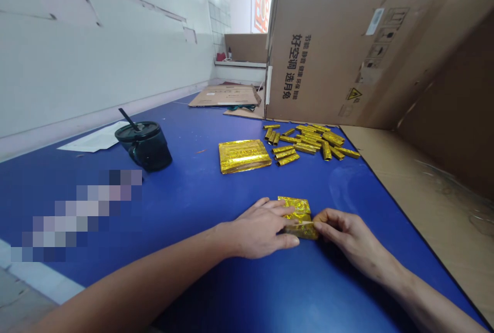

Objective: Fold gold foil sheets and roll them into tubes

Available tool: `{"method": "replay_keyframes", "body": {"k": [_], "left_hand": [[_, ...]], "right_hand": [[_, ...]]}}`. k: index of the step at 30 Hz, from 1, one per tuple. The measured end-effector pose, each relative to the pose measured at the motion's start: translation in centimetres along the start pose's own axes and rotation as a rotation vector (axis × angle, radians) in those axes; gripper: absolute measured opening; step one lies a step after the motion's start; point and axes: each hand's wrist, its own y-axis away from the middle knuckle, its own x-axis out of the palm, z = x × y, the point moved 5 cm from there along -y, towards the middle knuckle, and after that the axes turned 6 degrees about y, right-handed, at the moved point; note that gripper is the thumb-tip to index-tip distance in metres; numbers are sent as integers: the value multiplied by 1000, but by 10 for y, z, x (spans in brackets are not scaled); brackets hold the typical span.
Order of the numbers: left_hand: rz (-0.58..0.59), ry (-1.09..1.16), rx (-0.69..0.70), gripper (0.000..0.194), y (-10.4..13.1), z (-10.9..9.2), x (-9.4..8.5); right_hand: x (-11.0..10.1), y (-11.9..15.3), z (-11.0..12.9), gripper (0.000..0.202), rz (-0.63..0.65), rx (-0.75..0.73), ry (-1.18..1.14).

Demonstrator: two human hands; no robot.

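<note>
A shiny gold foil sheet [297,209] lies on the blue table in front of me, its near edge folded up. My left hand [266,227] rests flat on the sheet's left side, fingers stretched out over it. At the right end of the fold, my right hand [339,227] pinches the edge between thumb and fingers. Beyond the hands sits a stack of flat gold foil sheets [245,156]. To its right lie several narrow folded gold foil strips [309,140], some in a loose pile and some side by side.
A dark lidded mug [144,146] with a straw stands at the left, beside a white paper [92,137]. A large cardboard box [328,55] rises at the back right. Flat cardboard [226,95] lies at the far end of the blue table [193,194].
</note>
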Motion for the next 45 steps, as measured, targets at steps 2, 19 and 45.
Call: {"method": "replay_keyframes", "body": {"k": [2,19,45], "left_hand": [[-33,1,-26,39,-1,0,0],[-225,27,-81,34,-6,2,3],[-327,11,-98,47,-2,0,4]], "right_hand": [[1,-3,0,24,19,22,-20],[3,-17,-5,19,26,95,191],[5,-19,-5,12,36,168,273]]}}
